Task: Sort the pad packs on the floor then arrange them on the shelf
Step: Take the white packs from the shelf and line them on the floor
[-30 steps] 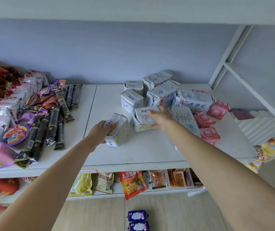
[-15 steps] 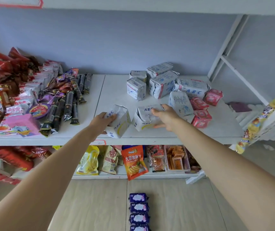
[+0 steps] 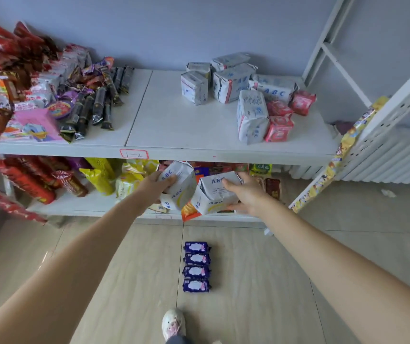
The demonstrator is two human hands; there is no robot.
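My left hand (image 3: 155,186) grips a white ABC pad pack (image 3: 180,188), held below the front edge of the white shelf (image 3: 174,125). My right hand (image 3: 244,193) grips a second white ABC pad pack (image 3: 213,197) beside it, the two packs almost touching. More white ABC packs (image 3: 233,83) and several pink packs (image 3: 279,120) lie on the shelf's right part. A column of several purple pad packs (image 3: 196,266) lies on the floor below my hands.
Snack bags and dark stick packs (image 3: 37,90) fill the shelf's left part. The lower shelf (image 3: 79,204) holds red and yellow snack bags. A white shelf upright (image 3: 382,115) with a hanging snack strip stands at right. My shoe (image 3: 173,324) is on the tiled floor.
Both hands have pulled their white packs off the shelf top and down in front of the lower shelf. The view has tipped downward, showing more floor and purple packs.
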